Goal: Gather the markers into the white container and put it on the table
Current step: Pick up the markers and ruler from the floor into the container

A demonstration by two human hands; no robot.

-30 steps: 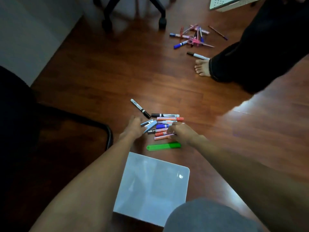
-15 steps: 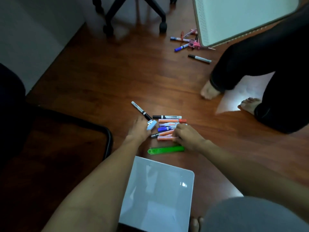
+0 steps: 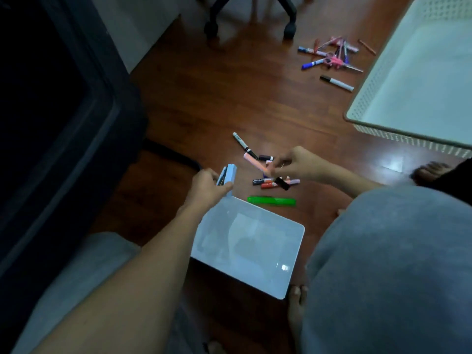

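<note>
The white container (image 3: 255, 241) lies on the wooden floor in front of my knees, with nothing inside it. Just beyond its far edge my left hand (image 3: 207, 190) grips a light blue eraser block (image 3: 228, 175) and a dark marker. My right hand (image 3: 293, 164) is raised over the near marker pile (image 3: 270, 183), holding a few markers, among them a pink one (image 3: 255, 163) and one with a black cap. A black-and-white marker (image 3: 244, 144) lies apart behind the pile. A green ruler (image 3: 272, 201) lies between pile and container.
A second pile of markers and pink scissors (image 3: 329, 56) lies far right on the floor. A large white perforated basket (image 3: 408, 80) fills the upper right. A dark chair (image 3: 63, 123) stands left; another person's bare foot (image 3: 431, 171) is at right.
Both hands have lifted off the floor with items from the pile, the left drawing back toward the container. The view swung; the large basket now sits at the upper right.
</note>
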